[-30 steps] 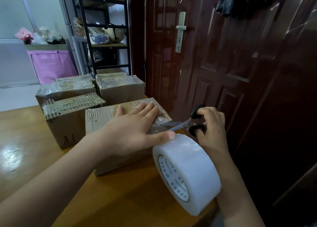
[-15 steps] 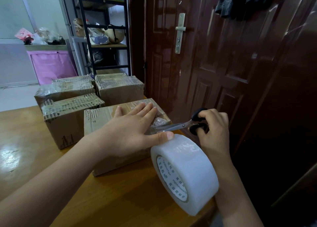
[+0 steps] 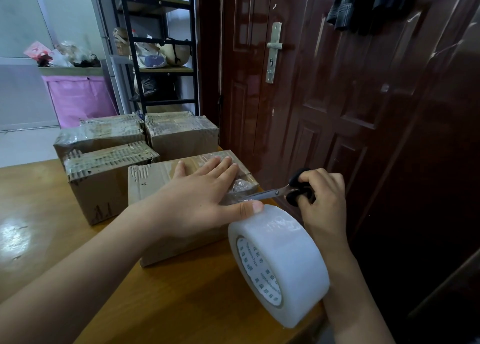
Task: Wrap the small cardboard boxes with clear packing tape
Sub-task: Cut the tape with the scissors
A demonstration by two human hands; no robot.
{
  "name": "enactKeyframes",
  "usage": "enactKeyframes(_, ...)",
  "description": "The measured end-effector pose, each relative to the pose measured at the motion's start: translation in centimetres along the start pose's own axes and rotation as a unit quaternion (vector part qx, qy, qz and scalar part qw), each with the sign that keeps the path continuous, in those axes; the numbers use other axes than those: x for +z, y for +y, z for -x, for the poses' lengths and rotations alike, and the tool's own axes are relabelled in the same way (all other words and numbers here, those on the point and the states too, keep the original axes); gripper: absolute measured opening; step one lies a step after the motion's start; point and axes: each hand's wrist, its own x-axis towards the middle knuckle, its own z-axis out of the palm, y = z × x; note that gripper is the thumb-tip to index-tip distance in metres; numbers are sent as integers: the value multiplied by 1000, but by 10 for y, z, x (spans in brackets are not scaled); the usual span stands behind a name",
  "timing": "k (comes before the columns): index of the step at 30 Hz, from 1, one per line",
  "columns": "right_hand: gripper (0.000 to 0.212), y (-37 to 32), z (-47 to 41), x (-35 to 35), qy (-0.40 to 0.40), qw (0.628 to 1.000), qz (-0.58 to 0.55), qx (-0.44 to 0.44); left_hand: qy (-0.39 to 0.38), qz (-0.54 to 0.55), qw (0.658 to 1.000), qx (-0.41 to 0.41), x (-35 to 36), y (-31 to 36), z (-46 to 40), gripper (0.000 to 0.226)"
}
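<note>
The left hand (image 3: pixel 197 203) lies flat with fingers spread on top of the nearest cardboard box (image 3: pixel 161 185), pressing down the clear tape (image 3: pixel 241 185) already laid there, its thumb stretched out against the top of the tape roll (image 3: pixel 279 263). The roll stands on edge at the table's (image 3: pixel 181 304) near right corner, just beside the box. The right hand (image 3: pixel 322 198) has its fingers curled through the black handles of the scissors (image 3: pixel 275 193), whose blades point left toward the strip running from box to roll (the blades look nearly closed, though how far the cut has gone cannot be told).

The main risk appears to be the thumb: it sits very near the blade tips, so a hurried snip could nick it. A slack strip might also fold and stick to itself. Once freed, the roll could tip off the corner. Three other boxes (image 3: pixel 109 180) wait behind, apparently taped.
</note>
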Motion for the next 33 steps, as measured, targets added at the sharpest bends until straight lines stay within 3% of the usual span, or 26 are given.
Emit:
enactKeyframes(10, 36, 3, 1, -1, -2, 1000, -5, 15, 3, 0, 1000, -4, 1, 1, -1, 124)
enactKeyframes(16, 30, -3, 0, -13, 35, 992, -51, 112, 4, -1, 1000, -3, 2, 0, -1, 123)
enactKeyframes(24, 33, -10, -7, -6, -13, 970, -89, 225, 7, -8, 1000, 0, 1, 1, 0, 125)
enactKeyframes(29, 27, -27, -50, -3, -72, 985, -50, 148, 12, -10, 1000, 3, 2, 0, -1, 124)
enactKeyframes(33, 28, -63, -111, -1, -163, 984, 0, 72, 16, -12, 1000, 6, 4, 0, -3, 123)
